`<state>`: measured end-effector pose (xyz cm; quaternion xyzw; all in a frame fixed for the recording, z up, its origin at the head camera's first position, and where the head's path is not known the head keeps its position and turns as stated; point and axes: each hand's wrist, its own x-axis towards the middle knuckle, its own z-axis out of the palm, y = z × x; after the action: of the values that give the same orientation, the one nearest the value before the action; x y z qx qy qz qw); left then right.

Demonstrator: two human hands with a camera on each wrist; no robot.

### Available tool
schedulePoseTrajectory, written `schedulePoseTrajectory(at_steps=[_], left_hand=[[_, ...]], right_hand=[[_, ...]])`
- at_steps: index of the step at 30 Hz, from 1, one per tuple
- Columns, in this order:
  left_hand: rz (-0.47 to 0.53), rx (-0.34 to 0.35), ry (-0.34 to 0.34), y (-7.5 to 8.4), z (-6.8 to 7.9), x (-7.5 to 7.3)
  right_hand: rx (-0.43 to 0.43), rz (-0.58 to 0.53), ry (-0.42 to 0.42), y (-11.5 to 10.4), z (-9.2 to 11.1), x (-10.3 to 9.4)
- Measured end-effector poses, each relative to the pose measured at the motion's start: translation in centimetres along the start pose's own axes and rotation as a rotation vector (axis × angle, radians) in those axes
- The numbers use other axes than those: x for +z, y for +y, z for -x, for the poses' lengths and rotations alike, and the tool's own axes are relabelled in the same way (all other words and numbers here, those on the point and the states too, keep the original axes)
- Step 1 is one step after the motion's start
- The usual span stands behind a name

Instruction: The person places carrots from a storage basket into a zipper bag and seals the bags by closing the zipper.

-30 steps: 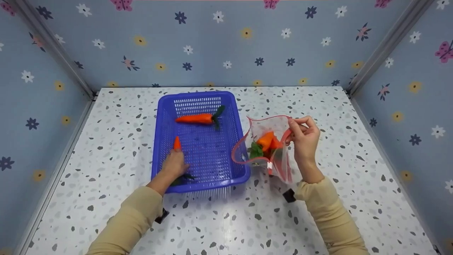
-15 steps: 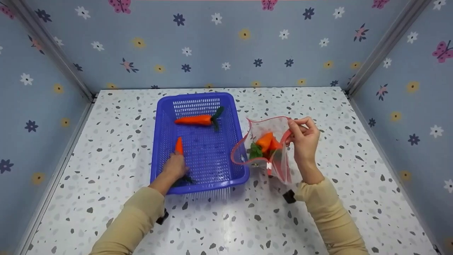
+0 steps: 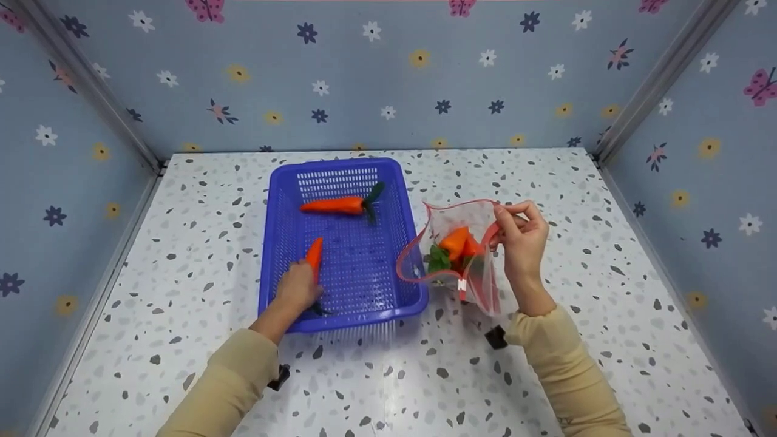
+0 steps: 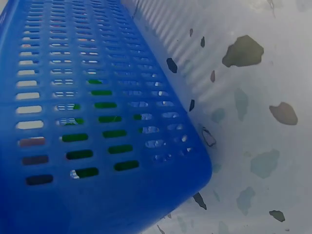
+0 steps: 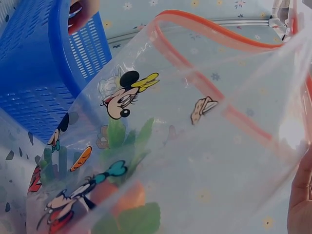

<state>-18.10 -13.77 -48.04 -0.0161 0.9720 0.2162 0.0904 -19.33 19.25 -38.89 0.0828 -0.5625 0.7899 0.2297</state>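
Note:
My left hand (image 3: 296,286) is down inside the blue slotted basket (image 3: 419,303), gripping an orange carrot (image 3: 314,254) near its left side. Dark green leaves of that carrot show below the hand; green also shows through the basket wall in the left wrist view. A second carrot (image 3: 334,206) lies across the far end of the basket. My right hand (image 3: 523,243) pinches the red-edged rim of a clear zip bag (image 5: 224,165), keeping its mouth spread. Inside the bag are orange pieces (image 3: 455,241) with green leaves (image 3: 438,260). Cartoon figures are printed on the bag.
The bag stands right beside the basket on a white speckled table (image 3: 388,388). Blue floral panels (image 3: 388,73) enclose the back and both sides. A white slider (image 3: 462,284) sits on the bag's near edge.
The left hand's carrot has shifted slightly right, its tip now tilting rightward, and more of it shows. The right hand and bag have hardly moved.

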Motion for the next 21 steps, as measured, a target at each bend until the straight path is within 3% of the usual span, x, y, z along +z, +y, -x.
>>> schedulePoseTrajectory(at_steps=[4, 12, 21], left_hand=[[0.002, 0.008, 0.043, 0.6, 0.6, -0.6], [0.050, 0.094, 0.175, 1.8, 1.9, -1.5], [0.148, 0.157, 0.235, 3.9, 3.3, -2.6]], right_hand=[[0.018, -0.016, 0.000, -0.1, 0.0, 0.0], [0.017, 0.017, 0.010, -0.1, 0.0, 0.1], [0.010, 0.017, 0.000, -0.1, 0.1, 0.0]])
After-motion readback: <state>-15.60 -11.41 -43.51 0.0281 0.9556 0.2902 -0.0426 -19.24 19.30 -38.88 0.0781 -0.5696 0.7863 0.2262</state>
